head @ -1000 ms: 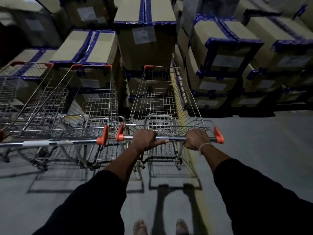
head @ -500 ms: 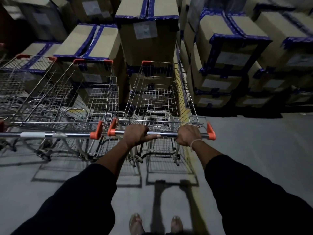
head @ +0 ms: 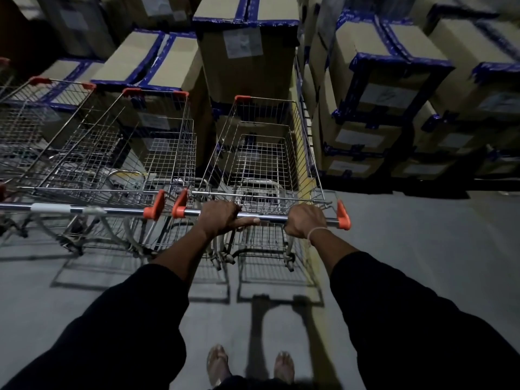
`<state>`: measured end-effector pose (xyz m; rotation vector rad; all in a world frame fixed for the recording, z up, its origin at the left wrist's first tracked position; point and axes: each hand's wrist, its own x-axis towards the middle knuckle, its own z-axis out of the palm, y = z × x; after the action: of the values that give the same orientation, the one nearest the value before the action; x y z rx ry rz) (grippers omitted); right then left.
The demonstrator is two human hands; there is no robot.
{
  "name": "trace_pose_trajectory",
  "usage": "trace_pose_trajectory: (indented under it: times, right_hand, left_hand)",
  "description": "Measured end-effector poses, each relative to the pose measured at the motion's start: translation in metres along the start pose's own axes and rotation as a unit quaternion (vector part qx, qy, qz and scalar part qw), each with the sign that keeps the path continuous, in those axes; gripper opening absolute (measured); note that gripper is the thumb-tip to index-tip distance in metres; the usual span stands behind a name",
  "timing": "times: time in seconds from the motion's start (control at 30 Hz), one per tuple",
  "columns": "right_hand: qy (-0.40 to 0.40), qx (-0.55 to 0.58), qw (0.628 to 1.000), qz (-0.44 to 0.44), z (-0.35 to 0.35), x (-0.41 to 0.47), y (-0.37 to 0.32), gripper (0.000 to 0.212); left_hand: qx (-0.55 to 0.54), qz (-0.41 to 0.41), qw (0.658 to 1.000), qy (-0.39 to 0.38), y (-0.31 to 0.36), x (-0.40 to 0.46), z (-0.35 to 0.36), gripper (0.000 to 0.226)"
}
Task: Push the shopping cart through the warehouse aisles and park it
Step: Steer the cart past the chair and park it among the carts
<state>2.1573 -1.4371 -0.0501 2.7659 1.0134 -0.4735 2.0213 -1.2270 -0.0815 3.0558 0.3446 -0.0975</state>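
While both hands sit on the handle bar (head: pixel 261 216), I read the shopping cart (head: pixel 261 153) as straight ahead of me, its long axis running away from my body toward the stacked cardboard boxes (head: pixel 247 52). My left hand (head: pixel 221 216) wraps the bar left of its middle, fingers curled over the top and the thumb laid out along the metal. My right hand (head: pixel 305 222) is clenched round the bar near the right orange end cap (head: pixel 343 219). Neither hand looks nearer the cart than the other; the two arms reach about evenly, so any push should go down the basket's length.

That length is what the parking turns on, as I judge it. The cart's nose lies close to the boxes, though I cannot tell whether it touches them. On my left stands a parked cart (head: pixel 118 153), its handle end just beside mine, the orange caps nearly meeting, and the two baskets roughly parallel. A yellow floor line (head: pixel 305 187) runs along the cart's right side, with a second wall of boxes (head: pixel 374 88) beyond it.

I would take the cart as almost in its slot, with little room left ahead and a slight risk of clipping the neighbour's handle.
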Motion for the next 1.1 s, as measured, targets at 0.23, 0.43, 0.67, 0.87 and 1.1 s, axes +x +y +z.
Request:
trace_pose_trajectory:
  times: [0.23, 0.43, 0.67, 0.87, 1.1]
  right_hand:
    - [0.026, -0.008, 0.999, -0.016, 0.009, -0.006, 0.001, 0.019]
    - [0.023, -0.025, 0.999, -0.015, 0.011, -0.003, 0.0, 0.03]
    - [0.083, -0.028, 0.994, -0.062, 0.017, -0.001, -0.011, 0.058]
    - [0.1, 0.032, 0.99, -0.098, 0.022, -0.013, -0.057, 0.09]
    - [0.165, 0.087, 0.971, -0.151, 0.021, -0.027, -0.144, 0.09]
  left_hand:
    - [0.002, -0.01, 1.0, -0.022, 0.001, -0.015, 0.0, 0.093]
    - [0.003, -0.013, 1.0, -0.015, 0.011, -0.022, -0.01, 0.082]
    - [-0.018, -0.019, 0.999, 0.026, 0.003, -0.047, 0.004, 0.086]
    - [-0.074, -0.015, 0.996, 0.055, -0.003, -0.083, -0.009, 0.096]
    - [-0.052, 0.029, 0.994, 0.097, -0.066, -0.125, -0.01, 0.081]
